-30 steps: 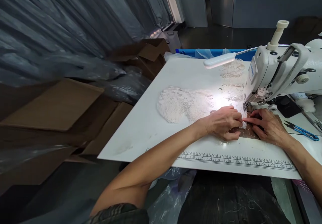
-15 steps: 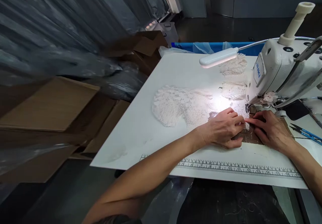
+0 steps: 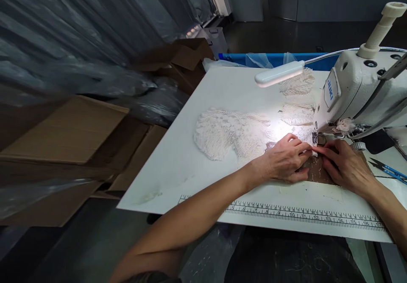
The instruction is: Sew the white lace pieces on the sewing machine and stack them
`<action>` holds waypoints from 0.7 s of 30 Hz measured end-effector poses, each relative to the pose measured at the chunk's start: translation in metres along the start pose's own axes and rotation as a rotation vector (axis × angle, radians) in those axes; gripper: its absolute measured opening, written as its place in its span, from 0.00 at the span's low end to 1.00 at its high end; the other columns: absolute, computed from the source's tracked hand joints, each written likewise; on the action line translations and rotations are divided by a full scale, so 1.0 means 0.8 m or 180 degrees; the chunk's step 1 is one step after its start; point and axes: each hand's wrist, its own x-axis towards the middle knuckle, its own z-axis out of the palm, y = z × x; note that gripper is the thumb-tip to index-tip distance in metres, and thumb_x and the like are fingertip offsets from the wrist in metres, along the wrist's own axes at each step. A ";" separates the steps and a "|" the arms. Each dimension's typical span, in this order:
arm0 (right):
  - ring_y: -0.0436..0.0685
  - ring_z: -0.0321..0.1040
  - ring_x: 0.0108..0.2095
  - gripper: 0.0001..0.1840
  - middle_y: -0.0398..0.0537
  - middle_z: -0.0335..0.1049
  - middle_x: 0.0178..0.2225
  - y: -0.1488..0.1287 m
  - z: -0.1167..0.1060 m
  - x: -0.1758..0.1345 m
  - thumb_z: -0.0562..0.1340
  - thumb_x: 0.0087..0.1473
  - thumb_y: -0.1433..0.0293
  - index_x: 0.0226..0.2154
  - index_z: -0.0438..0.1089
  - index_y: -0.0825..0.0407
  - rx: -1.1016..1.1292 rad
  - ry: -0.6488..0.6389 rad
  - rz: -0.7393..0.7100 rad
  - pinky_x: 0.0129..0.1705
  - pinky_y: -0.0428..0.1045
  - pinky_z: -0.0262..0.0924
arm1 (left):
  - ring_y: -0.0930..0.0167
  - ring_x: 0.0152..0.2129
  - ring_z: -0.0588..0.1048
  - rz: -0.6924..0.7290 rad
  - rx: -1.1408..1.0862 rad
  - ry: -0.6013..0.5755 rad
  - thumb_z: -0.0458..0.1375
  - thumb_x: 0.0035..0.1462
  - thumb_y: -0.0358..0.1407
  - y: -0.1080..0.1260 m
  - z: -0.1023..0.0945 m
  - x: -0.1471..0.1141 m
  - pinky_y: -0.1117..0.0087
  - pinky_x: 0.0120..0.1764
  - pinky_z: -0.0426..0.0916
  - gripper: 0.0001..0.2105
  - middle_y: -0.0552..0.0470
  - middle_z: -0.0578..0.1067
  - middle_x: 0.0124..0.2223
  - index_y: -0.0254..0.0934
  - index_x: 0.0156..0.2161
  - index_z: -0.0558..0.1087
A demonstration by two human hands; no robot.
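White lace fabric lies bunched across the sewing table, and its edge runs under the needle area of a white sewing machine. My left hand rests on the lace just left of the presser foot, fingers curled together on the fabric. On the right, the fingertips of my right hand pinch the lace edge close in front of the foot. The two hands nearly meet there, over the brown plate of the machine bed. My fingers hide part of the held edge.
More lace pieces lie behind, beneath a lit lamp. Blue thread snips sit right of my right hand. A printed ruler runs along the table's front edge. Cardboard boxes stand at the left.
The lace edge has moved farther in under the presser foot, so less of it shows in front. My fingertips have shifted slightly toward the foot with it. The whole view has moved a little.
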 end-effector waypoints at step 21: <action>0.64 0.75 0.40 0.25 0.58 0.75 0.44 0.008 -0.014 0.005 0.49 0.66 0.59 0.53 0.75 0.50 0.0779 -0.0158 0.0345 0.39 0.56 0.71 | 0.62 0.46 0.73 -0.0446 -0.0199 -0.0107 0.49 0.65 0.48 -0.010 -0.007 0.009 0.58 0.52 0.65 0.25 0.37 0.72 0.58 0.28 0.55 0.71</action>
